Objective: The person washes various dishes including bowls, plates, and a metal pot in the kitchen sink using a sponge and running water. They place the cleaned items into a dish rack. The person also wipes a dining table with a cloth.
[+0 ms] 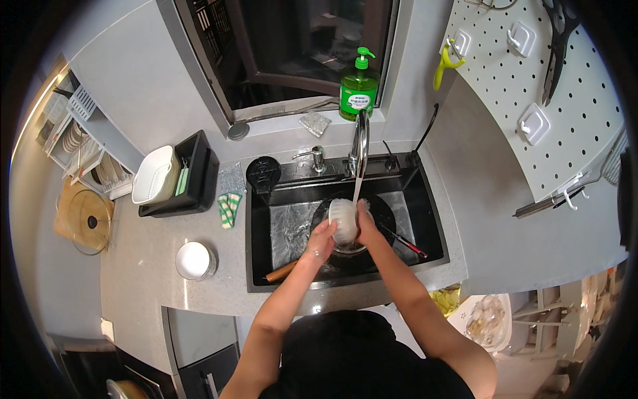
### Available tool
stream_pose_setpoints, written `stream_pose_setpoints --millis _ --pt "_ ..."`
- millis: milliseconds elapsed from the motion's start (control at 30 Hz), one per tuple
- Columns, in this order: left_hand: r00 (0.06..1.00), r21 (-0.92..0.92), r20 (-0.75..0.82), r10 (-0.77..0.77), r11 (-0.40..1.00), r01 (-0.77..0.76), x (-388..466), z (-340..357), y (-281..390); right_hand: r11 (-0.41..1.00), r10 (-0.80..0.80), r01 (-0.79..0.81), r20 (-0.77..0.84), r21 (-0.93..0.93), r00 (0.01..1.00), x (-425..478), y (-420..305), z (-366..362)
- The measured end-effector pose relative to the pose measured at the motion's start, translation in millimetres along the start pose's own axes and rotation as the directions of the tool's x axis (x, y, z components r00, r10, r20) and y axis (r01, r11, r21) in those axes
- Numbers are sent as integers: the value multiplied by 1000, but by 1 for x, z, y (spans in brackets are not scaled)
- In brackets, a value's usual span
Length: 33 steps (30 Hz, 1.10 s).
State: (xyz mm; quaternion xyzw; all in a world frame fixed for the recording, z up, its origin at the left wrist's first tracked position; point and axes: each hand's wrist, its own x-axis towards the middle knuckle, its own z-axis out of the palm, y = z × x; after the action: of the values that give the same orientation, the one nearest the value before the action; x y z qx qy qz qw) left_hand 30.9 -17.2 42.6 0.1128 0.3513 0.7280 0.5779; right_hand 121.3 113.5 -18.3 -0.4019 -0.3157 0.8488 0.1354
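Note:
Over the black sink [438, 219], my left hand [321, 240] grips the left side of a white ribbed bowl [343, 219], tilted on its side. My right hand [365, 224] is at the bowl's right rim, partly inside it; its fingertips are hard to make out. Water runs from the chrome faucet [360, 144] onto the right hand and bowl. Below them lies a dark round pan [381, 207] in the sink, with another light-rimmed dish partly hidden under the bowl. A brown wooden handle [281, 272] rests at the sink's lower left, a red-handled utensil [411, 246] at its right.
Left of the sink are a striped green-and-white cloth [229, 209], a white bowl [193, 261] and a black bin [204, 179] with a white basket [154, 174]. A green soap bottle [358, 95] stands on the sill. A pegboard [573, 85] with hooks hangs right.

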Motion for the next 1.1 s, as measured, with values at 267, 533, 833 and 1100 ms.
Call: stream_pose_setpoints --millis 267,533,833,1100 --pt "917 930 349 193 -191 -313 2 -12 -23 970 -175 147 -131 -194 976 -39 4 28" --pt "916 964 163 368 -256 -69 3 -44 -13 971 35 -23 47 -237 998 -76 -19 3" --pt "993 996 -57 101 72 50 4 -8 17 923 -92 102 44 -372 995 -26 56 0" --pt "902 763 376 211 -623 -172 -40 7 84 643 -328 382 213 -664 920 29 53 -43"
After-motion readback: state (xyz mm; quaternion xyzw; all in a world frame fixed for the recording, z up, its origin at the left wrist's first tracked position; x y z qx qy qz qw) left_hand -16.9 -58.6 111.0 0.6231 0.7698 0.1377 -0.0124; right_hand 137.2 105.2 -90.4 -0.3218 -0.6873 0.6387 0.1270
